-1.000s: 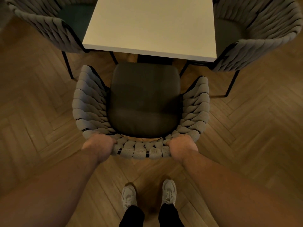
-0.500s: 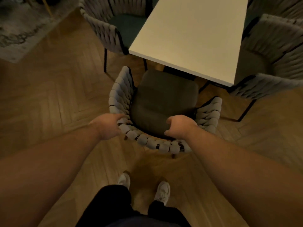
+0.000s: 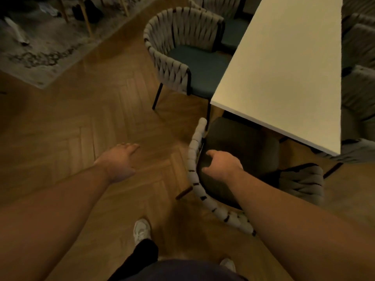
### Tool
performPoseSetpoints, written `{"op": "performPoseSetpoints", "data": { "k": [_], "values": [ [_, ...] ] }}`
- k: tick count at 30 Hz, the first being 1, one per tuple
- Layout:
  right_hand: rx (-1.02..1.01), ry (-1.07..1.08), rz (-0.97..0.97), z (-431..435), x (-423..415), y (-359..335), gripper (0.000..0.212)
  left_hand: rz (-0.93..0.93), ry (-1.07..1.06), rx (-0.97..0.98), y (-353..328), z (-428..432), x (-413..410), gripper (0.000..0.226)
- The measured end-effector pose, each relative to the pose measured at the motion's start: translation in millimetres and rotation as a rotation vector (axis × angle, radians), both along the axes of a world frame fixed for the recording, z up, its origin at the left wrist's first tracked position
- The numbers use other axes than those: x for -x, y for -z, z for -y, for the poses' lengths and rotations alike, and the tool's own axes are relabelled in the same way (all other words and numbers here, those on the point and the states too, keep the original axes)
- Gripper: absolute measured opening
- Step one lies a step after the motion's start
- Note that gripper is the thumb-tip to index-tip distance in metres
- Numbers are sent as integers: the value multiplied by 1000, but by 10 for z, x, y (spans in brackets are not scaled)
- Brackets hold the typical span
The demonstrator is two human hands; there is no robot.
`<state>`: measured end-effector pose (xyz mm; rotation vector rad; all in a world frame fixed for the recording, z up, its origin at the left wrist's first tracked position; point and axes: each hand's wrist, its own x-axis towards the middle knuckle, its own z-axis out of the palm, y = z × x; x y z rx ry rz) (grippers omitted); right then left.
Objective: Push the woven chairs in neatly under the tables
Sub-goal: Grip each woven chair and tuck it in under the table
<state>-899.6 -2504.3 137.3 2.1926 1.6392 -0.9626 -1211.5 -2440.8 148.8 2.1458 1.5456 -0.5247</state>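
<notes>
The near woven chair (image 3: pixel 193 159) with a dark seat cushion stands at the end of the white table (image 3: pixel 284 67), its seat front tucked under the table edge. My right hand (image 3: pixel 222 164) hovers over the seat just inside the woven back, fingers loosely curled and holding nothing. My left hand (image 3: pixel 119 159) is out over the bare floor to the left of the chair, fingers relaxed. A second woven chair (image 3: pixel 172 47) with a teal seat stands at the table's left side, partly under it.
Herringbone wood floor (image 3: pixel 71 122) spreads to the left. A grey rug (image 3: pixel 36 49) with thin furniture legs on it lies at the far left. More woven chairs (image 3: pixel 359 94) line the table's right side. My feet in white shoes (image 3: pixel 142 232) are below.
Both hands have let go of the near chair's woven back. My left hand has swung out left over the floor, and my view has turned to the left.
</notes>
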Motion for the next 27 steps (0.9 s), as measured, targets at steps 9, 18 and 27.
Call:
{"op": "performPoseSetpoints", "data": {
  "k": [9, 18, 27],
  "values": [
    [-166, 143, -84, -1154, 949, 123, 68, -95, 204, -90, -63, -1917, 1008, 98],
    [-199, 153, -54, -2700, 826, 378, 77, -88, 222, -96, 46, -3395, 804, 100],
    [-142, 156, -24, -4286, 776, 448, 83, -96, 309, -83, 59, -5100, 635, 102]
  ]
}}
